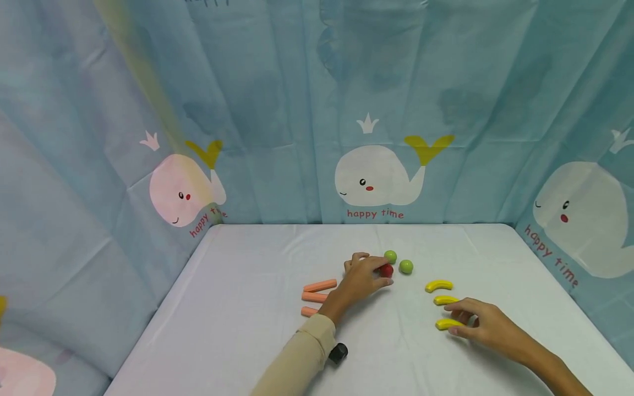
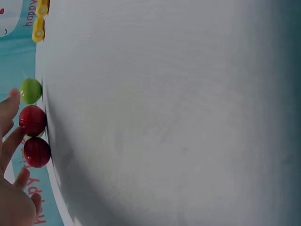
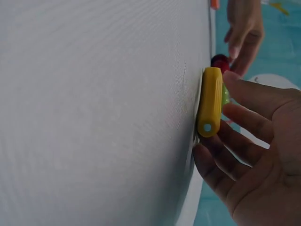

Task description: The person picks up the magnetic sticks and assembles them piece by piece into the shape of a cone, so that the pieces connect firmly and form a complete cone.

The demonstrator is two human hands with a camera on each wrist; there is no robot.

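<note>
Above the table, my left hand (image 1: 360,279) reaches over a shiny red ball (image 1: 386,270), thumb and forefinger spread on either side of it. Seen from the left wrist, a second red ball (image 2: 37,152) lies beside the first one (image 2: 32,120), under the other fingers. Two green balls (image 1: 406,267) sit just beyond. My right hand (image 1: 481,325) is at the nearest yellow toy banana (image 1: 446,324), its fingers loosely bent around it. In the right wrist view that toy banana (image 3: 210,101) rests on the tabletop, with the thumb tip right at its edge.
Two more toy bananas (image 1: 438,285) lie farther back in a column. Several orange sticks (image 1: 320,285) lie left of my left hand, partly covered by the forearm. A small black object (image 1: 338,353) shows beside the left sleeve. A whale-print curtain (image 1: 277,181) hangs around the white table (image 1: 238,286).
</note>
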